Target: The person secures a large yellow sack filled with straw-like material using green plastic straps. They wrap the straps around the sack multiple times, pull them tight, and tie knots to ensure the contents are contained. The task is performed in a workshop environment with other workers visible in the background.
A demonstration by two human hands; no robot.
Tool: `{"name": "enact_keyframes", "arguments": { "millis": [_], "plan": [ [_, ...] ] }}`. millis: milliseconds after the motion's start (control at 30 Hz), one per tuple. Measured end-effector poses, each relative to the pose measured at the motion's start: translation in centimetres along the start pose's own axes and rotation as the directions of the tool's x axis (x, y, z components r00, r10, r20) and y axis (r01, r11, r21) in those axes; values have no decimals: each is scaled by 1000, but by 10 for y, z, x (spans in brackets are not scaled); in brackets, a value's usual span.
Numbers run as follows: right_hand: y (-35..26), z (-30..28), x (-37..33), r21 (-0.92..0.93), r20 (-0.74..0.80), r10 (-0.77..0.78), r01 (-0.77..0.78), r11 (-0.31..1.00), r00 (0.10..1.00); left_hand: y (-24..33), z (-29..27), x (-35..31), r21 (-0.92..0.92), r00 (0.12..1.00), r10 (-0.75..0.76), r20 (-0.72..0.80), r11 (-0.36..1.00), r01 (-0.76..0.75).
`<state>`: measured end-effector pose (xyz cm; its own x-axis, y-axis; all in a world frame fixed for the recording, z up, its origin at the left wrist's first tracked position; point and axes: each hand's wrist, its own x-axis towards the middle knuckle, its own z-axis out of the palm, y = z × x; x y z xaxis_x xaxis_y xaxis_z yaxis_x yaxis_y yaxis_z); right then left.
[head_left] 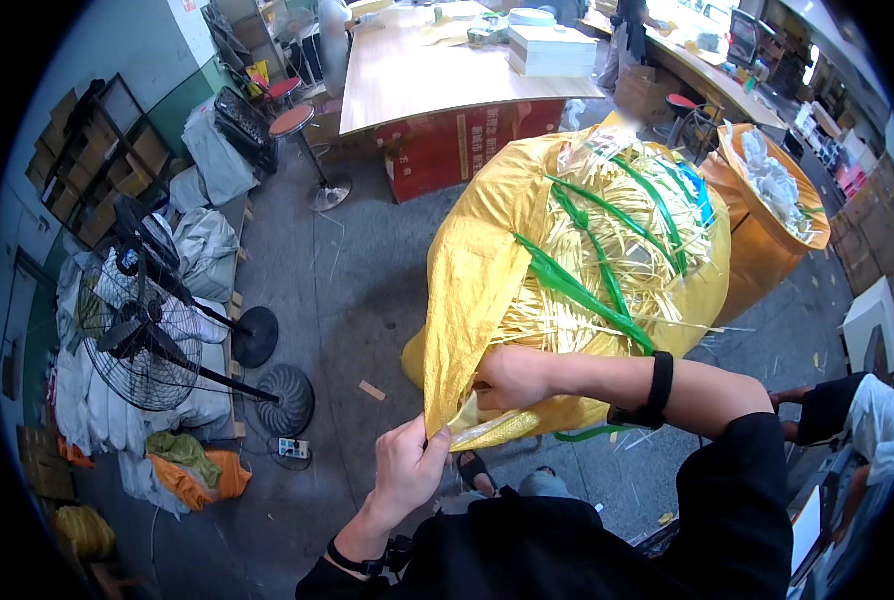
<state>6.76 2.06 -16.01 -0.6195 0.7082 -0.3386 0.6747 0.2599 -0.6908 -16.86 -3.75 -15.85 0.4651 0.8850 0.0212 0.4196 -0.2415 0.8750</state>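
A big yellow woven sack (482,230) stands before me, stuffed with pale paper strips (577,320). Green plastic straps (587,290) lie across the strips at its mouth. At the sack's near left corner, my left hand (410,462) pinches the rim between thumb and fingers. My right hand (512,378) is curled just inside the near rim, against the strips. Its fingertips are partly hidden, so what they hold, if anything, does not show.
An orange sack (757,270) with white plastic waste stands behind at the right. Left are floor fans (142,340), white sacks (207,250) and a stool (293,122). A wooden table (417,85) stands ahead. Another person (877,425) is at the right edge.
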Motion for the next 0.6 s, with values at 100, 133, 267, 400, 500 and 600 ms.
{"name": "enact_keyframes", "arguments": {
  "millis": [100,133,267,400,500,600],
  "plan": [
    [-11,-13,3,-279,-50,114,-123,952,992,0,0,1,-114,999,-26,25,993,28],
    [-9,-13,7,-341,-67,134,-149,928,989,1,0,1,-162,999,-32,24,986,36],
    [41,27,54,-617,-128,134,-184,765,983,2,16,10,-399,1000,14,24,917,-3],
    [68,60,83,-687,-182,0,-127,716,983,10,21,20,-314,989,145,3,940,-137],
    [81,59,91,-585,-85,30,-74,808,996,13,31,22,-286,982,187,-31,939,-188],
    [80,44,102,-375,42,171,-143,916,984,30,29,28,-290,986,155,-55,943,-164]
  ]
}}
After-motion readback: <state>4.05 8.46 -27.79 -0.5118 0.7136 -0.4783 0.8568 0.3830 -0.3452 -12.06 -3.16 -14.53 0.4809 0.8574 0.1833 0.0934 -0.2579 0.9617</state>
